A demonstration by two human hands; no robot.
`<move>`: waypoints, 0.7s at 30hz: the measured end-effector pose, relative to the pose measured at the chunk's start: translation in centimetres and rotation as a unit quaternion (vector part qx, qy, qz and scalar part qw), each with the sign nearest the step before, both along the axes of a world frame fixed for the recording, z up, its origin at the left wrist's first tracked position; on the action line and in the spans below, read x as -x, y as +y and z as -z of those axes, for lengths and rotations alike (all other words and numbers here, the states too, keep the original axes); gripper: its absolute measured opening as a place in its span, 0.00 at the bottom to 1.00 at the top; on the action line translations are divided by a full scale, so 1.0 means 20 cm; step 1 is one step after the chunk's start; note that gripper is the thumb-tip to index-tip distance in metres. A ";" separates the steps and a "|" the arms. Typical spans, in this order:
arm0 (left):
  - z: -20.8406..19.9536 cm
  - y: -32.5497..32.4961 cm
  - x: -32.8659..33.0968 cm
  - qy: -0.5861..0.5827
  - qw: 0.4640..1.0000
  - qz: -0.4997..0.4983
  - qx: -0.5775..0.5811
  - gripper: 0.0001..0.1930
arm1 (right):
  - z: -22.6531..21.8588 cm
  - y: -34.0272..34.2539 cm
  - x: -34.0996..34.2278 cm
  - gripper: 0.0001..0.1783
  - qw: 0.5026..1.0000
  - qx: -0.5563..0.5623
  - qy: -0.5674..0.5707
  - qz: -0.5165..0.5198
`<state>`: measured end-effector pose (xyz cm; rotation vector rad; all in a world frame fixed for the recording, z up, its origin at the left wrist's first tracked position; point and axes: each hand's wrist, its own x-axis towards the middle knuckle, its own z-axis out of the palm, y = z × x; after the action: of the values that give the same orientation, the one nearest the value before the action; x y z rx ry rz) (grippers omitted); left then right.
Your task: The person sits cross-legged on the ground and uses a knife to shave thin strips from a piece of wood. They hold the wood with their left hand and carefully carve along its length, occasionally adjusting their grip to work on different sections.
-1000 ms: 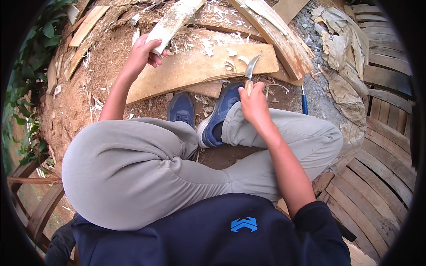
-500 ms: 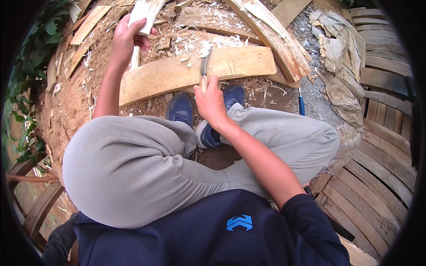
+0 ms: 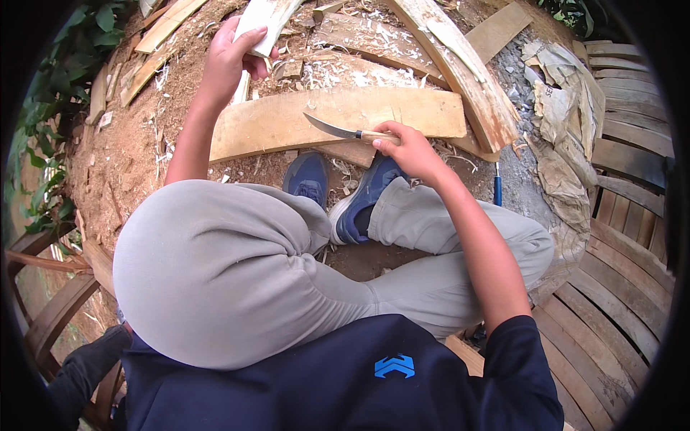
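Note:
My left hand (image 3: 228,57), at the upper left, is closed around the near end of a pale, whittled piece of wood (image 3: 270,20). The wood's far end runs out of the top of the picture. In my right hand (image 3: 408,149) is a knife (image 3: 332,129) with a curved blade and a light wooden handle. Its blade points left, above a long flat board (image 3: 277,123) lying in front of my shoes. Blade and whittled wood are well apart.
A thick, rough plank (image 3: 460,72) slants across the board's right end. Beside it on the ground lies a blue-handled tool (image 3: 497,185). Curled shavings (image 3: 359,68) cover the soil. Crumpled paper sacking (image 3: 564,108) and wooden slats (image 3: 618,287) are on the right, leafy plants (image 3: 54,122) on the left.
My right hand has moved rightward, and the knife has turned from pointing away to pointing left. My left hand keeps hold of the wood. The whole view has shifted slightly.

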<state>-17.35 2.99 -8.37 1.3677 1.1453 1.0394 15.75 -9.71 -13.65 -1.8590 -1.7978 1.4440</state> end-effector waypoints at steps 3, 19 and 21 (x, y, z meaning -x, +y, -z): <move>0.00 -0.03 0.01 0.009 1.000 0.015 0.013 0.21 | 0.00 0.08 -0.07 0.16 0.995 0.003 -0.001 0.099; 0.05 -0.50 0.00 0.113 0.958 0.182 0.191 0.23 | -0.30 -0.11 -0.30 0.17 0.966 -0.086 0.120 0.214; 0.07 -0.55 0.01 0.135 0.953 0.190 0.194 0.23 | -0.27 -0.09 -0.33 0.19 0.968 -0.058 0.108 0.218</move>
<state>-17.61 -8.10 -9.81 1.3611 1.1491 0.3330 22.45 -11.47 -8.26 -1.8087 -1.2440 1.2862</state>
